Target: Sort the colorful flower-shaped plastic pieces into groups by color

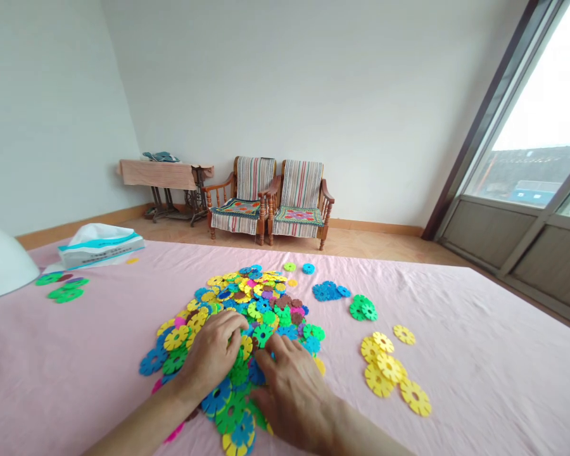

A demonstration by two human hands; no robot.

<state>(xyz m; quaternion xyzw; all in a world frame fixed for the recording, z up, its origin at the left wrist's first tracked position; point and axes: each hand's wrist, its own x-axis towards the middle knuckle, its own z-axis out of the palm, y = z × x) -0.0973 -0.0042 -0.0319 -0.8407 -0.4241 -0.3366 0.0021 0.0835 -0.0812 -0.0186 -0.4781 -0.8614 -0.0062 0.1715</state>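
A heap of flower-shaped plastic discs (263, 334) with slotted edges, in yellow, blue, green, brown and pink, spreads over the middle of the table. My left hand (215, 347) rests on the left part of this heap, its fingers curled inward; whatever lies under them is hidden. Beside its fingertips a yellow disc (246, 346) shows. On the near right of the heap lies my right hand (297, 383), its fingers bent down onto the discs and its thumb held apart. I see nothing gripped in it, though its palm is hidden.
Separate groups lie to the right: blue discs (330, 291), green discs (362, 308) and yellow discs (384, 367). At left are green discs (66, 291), a tissue pack (99, 247) and a white rounded object (2, 263). A pink cloth (479, 354) covers the table.
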